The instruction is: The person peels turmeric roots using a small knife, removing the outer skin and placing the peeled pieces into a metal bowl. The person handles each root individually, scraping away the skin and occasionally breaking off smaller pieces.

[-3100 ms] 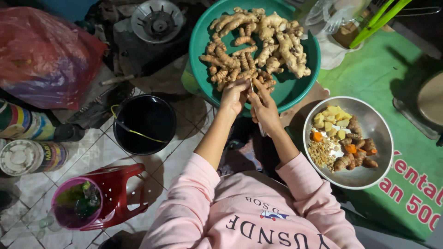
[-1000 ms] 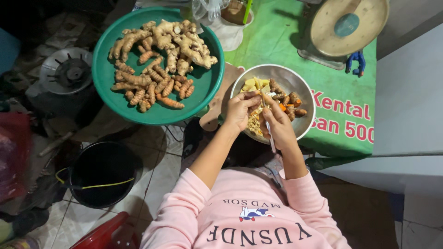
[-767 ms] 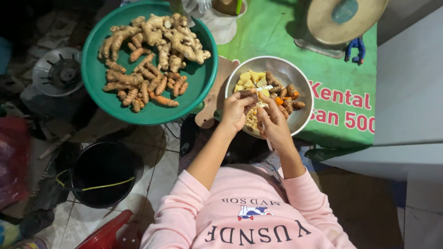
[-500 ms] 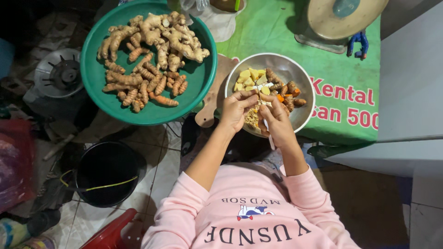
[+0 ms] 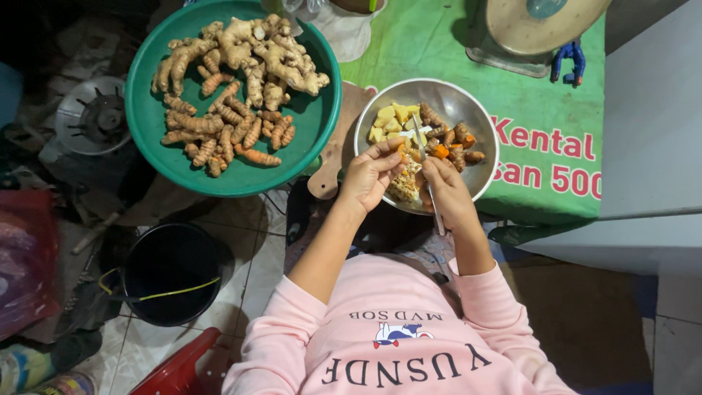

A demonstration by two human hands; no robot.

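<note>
While over steel bowl (image 5: 468,99), left hand (image 5: 371,175) fingers pinch small turmeric piece (image 5: 401,148); right hand (image 5: 446,192) clenched on knife (image 5: 426,174). Peeling/trimming step, prob. Next calls for blade kept off fingertips w/ short strokes.

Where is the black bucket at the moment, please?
In the head view, the black bucket stands on the tiled floor at lower left, below the green basin of roots and left of the person's left forearm.

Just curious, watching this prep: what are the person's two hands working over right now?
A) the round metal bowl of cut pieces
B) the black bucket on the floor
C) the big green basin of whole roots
A: both the left hand and the right hand, which holds a small knife, are over the metal bowl.
</note>
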